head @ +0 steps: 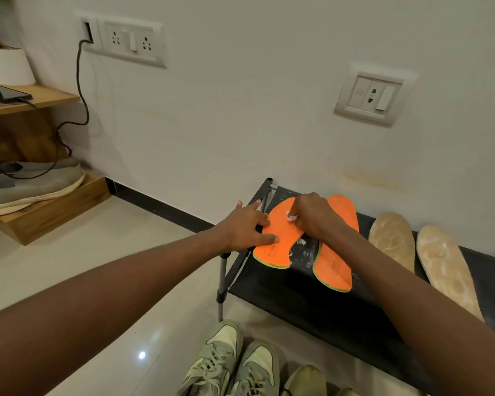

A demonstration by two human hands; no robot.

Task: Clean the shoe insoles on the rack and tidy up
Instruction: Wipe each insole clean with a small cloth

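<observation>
Both forearms [112, 295] bare, seemingly sleeveless to the frame's edge.

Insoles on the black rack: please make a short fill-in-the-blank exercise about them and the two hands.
1. The left hand presses flat on an insole of ____ colour.
2. The right hand pinches a small white ____ against the left orange insole.
3. The number of beige insoles lying on the rack, right of the orange pair, is ____.
4. On the floor below the rack stand greenish ____.

Missing words: orange; wipe; two; sneakers
</observation>
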